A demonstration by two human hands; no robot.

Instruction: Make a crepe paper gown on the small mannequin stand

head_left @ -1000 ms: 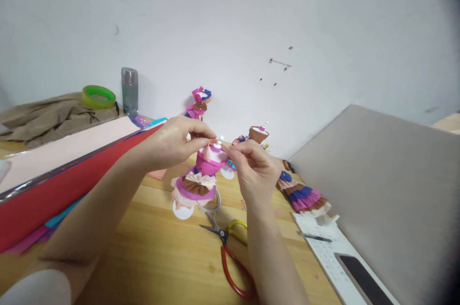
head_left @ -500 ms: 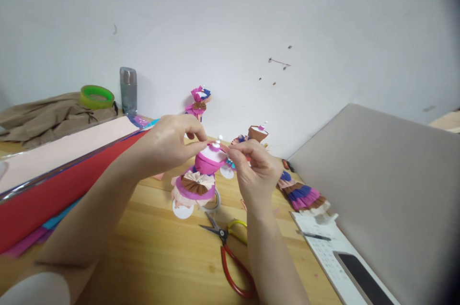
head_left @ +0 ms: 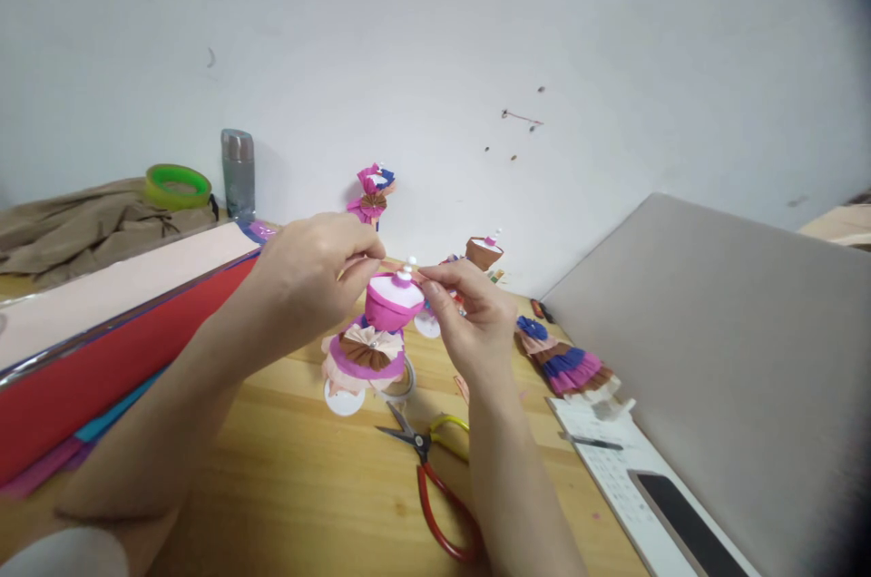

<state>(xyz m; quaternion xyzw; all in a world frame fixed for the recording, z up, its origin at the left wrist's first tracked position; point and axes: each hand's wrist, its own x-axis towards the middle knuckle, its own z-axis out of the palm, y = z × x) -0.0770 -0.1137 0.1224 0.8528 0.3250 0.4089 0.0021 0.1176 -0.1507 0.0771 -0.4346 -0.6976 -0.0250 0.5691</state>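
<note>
Left hand (head_left: 319,273) and right hand (head_left: 482,314), head view, mid-frame: fingertips pinched on a peach strip (head_left: 390,268), seemingly keeping it taut behind the white beads (head_left: 406,269). Pink cup (head_left: 387,311), centre, below strip: white filling, beads on top. Brown cup (head_left: 481,256), right of centre: white filling likewise. Bottle (head_left: 238,178), upper left: capped, contents not visible.

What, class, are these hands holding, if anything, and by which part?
A thin peach strip: the left hand pinches it toward one end and the right hand toward the other; its exact ends are unclear.
</note>
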